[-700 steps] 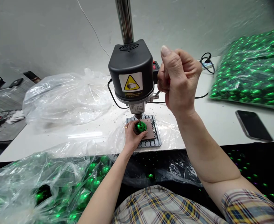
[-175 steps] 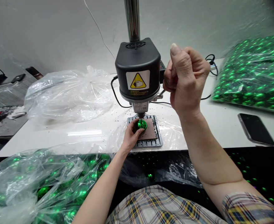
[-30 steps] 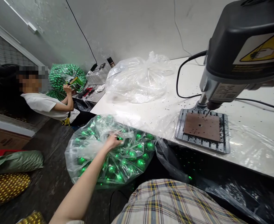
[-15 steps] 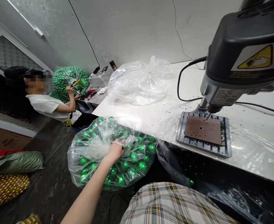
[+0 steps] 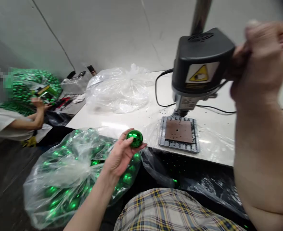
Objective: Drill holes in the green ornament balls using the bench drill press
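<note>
My left hand (image 5: 121, 152) holds a shiny green bauble (image 5: 134, 138) between thumb and fingers, above the near edge of the white table. Below and left of it is a clear plastic bag (image 5: 81, 173) full of similar green baubles. My right hand (image 5: 264, 54), somewhat blurred, is raised and curled at the right side of the drill press (image 5: 201, 64). What its fingers grip is hidden. Under the drill's chuck, a brown board (image 5: 179, 131) with a small hole lies on the slotted metal base (image 5: 162, 136).
Crumpled clear plastic bags (image 5: 119, 89) lie on the white table (image 5: 83, 120). A black cable (image 5: 157, 93) loops beside the drill press, and dark specks are scattered around its base. At the far left, a co-worker (image 5: 13, 118) handles something near another large bag of green baubles (image 5: 33, 80).
My left hand has come out of the bag with a green bauble and moved up toward the table. My right hand has appeared beside the drill press. The view has turned right.
</note>
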`<state>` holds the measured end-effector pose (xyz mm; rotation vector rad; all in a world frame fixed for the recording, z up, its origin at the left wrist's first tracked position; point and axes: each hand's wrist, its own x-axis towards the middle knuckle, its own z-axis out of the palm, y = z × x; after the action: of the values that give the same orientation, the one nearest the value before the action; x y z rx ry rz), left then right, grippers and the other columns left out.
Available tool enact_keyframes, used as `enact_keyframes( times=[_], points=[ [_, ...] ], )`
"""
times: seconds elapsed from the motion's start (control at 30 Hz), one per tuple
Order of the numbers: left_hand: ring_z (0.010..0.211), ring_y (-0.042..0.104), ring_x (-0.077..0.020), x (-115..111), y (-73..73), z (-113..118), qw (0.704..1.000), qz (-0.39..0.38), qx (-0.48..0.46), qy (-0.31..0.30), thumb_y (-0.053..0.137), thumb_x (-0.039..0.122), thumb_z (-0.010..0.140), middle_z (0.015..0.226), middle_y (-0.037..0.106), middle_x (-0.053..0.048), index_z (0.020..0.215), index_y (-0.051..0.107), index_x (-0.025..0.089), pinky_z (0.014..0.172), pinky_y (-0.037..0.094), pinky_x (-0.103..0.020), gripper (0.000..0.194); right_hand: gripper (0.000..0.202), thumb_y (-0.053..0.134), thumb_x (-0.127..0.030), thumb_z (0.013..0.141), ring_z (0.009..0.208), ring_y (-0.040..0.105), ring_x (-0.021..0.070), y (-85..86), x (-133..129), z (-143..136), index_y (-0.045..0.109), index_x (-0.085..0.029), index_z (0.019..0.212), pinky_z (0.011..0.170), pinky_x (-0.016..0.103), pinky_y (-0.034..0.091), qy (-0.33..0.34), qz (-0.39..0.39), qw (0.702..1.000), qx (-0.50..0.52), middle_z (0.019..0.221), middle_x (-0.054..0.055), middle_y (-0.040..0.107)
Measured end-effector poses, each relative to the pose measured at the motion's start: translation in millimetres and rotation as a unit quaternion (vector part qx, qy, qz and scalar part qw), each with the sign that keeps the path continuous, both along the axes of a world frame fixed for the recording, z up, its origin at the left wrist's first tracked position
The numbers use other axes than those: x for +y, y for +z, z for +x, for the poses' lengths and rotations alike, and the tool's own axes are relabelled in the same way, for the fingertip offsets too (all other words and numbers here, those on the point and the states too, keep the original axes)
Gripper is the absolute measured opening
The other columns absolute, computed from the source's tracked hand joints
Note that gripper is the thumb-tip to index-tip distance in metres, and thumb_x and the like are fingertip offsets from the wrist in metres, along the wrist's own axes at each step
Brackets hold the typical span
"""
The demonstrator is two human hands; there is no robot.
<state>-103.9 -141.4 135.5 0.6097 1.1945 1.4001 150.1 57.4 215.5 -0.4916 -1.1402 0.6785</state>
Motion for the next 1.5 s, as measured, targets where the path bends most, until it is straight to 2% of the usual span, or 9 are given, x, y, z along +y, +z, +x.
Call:
enact_keyframes(
  times=[0.1,0.23,0.37,0.53,0.67,0.83,1.07,1.3,1.5],
  points=[
    [0.083,0.069,-0.018,48.2,-39.3,36.4,0.995,-0.027,-0.092,-0.035,0.077,0.032,0.07,0.094,0.069,-0.005,0.098,0.056,0.017,0.072,0.056,-0.029,0.038,0.036,0.054,-0.014,0.087,0.031,0.028,0.0066,2.8,4.3,5.8,0.039,-0.017,0.054,0.028,0.024,0.013,-0.002,0.003,1.0,0.02,0.043,-0.003,0.036],
    [0.072,0.064,-0.0118,93.3,-69.8,63.6,0.996,0.002,-0.081,-0.02,0.084,0.029,0.061,0.084,0.067,-0.001,0.09,0.053,0.017,0.06,0.048,-0.021,0.044,0.037,0.054,-0.02,0.089,0.033,0.029,0.0051,2.4,4.4,1.5,0.036,-0.017,0.057,0.029,0.021,0.015,0.007,-0.018,1.0,0.017,0.045,-0.004,0.035],
    [0.072,0.064,-0.0119,116.4,-87.8,75.7,0.999,0.037,-0.003,-0.019,0.089,0.031,0.055,0.08,0.068,0.0,0.094,0.05,0.017,0.07,0.047,-0.025,0.057,0.04,0.056,-0.027,0.09,0.037,0.029,0.006,4.4,-0.7,1.2,0.034,-0.018,0.058,0.031,0.022,0.017,0.015,-0.034,0.999,0.012,0.048,-0.003,0.034],
    [0.07,0.061,-0.0109,125.5,-109.0,80.7,0.995,0.054,0.081,-0.039,0.084,0.043,0.063,0.081,0.068,0.0,0.105,0.052,0.018,0.061,0.04,-0.021,0.058,0.051,0.067,-0.045,0.084,0.04,0.027,0.0056,5.2,-2.5,2.6,0.031,-0.017,0.059,0.034,0.024,0.018,0.021,-0.043,0.999,-0.005,0.05,-0.003,0.031],
    [0.078,0.061,-0.0117,131.1,-115.2,81.9,0.991,0.07,0.09,-0.073,0.08,0.042,0.069,0.094,0.07,-0.003,0.125,0.053,0.02,0.064,0.04,-0.021,0.065,0.057,0.063,-0.056,0.084,0.041,0.025,0.0042,3.2,3.8,3.5,0.028,-0.017,0.061,0.033,0.022,0.019,0.01,-0.054,0.998,-0.031,0.05,-0.004,0.029],
    [0.088,0.062,-0.0135,138.7,-110.7,83.2,0.98,0.101,0.143,-0.089,0.082,0.034,0.067,0.098,0.069,-0.004,0.119,0.058,0.017,0.078,0.047,-0.024,0.059,0.06,0.059,-0.061,0.085,0.041,0.026,0.0036,-1.0,14.5,6.8,0.026,-0.017,0.062,0.034,0.021,0.02,0.002,-0.041,0.997,-0.063,0.05,-0.004,0.031],
    [0.075,0.058,-0.0142,143.2,-108.7,91.4,0.943,0.112,0.276,-0.145,0.083,0.033,0.064,0.095,0.067,-0.004,0.114,0.064,0.019,0.07,0.048,-0.027,0.055,0.056,0.06,-0.052,0.088,0.042,0.027,0.0047,-2.4,13.4,8.0,0.024,-0.018,0.064,0.034,0.022,0.022,0.023,-0.018,0.998,-0.058,0.052,-0.003,0.026],
    [0.108,0.054,-0.025,141.7,-125.0,96.2,0.875,0.202,0.427,-0.111,0.083,0.031,0.065,0.107,0.061,-0.007,0.114,0.065,0.023,0.097,0.043,-0.041,0.053,0.05,0.057,-0.046,0.092,0.041,0.026,0.0048,-2.5,10.7,7.7,0.027,-0.018,0.064,0.034,0.022,0.021,0.021,-0.018,0.998,-0.06,0.052,-0.004,0.028],
    [0.118,0.052,-0.0258,141.7,-133.7,94.4,0.871,0.237,0.416,-0.111,0.079,0.032,0.071,0.117,0.06,-0.008,0.118,0.061,0.022,0.104,0.039,-0.043,0.052,0.053,0.057,-0.052,0.09,0.04,0.023,0.0033,-2.8,12.8,8.8,0.026,-0.017,0.066,0.035,0.021,0.018,0.013,-0.029,0.997,-0.077,0.051,-0.004,0.03]
  ],
)
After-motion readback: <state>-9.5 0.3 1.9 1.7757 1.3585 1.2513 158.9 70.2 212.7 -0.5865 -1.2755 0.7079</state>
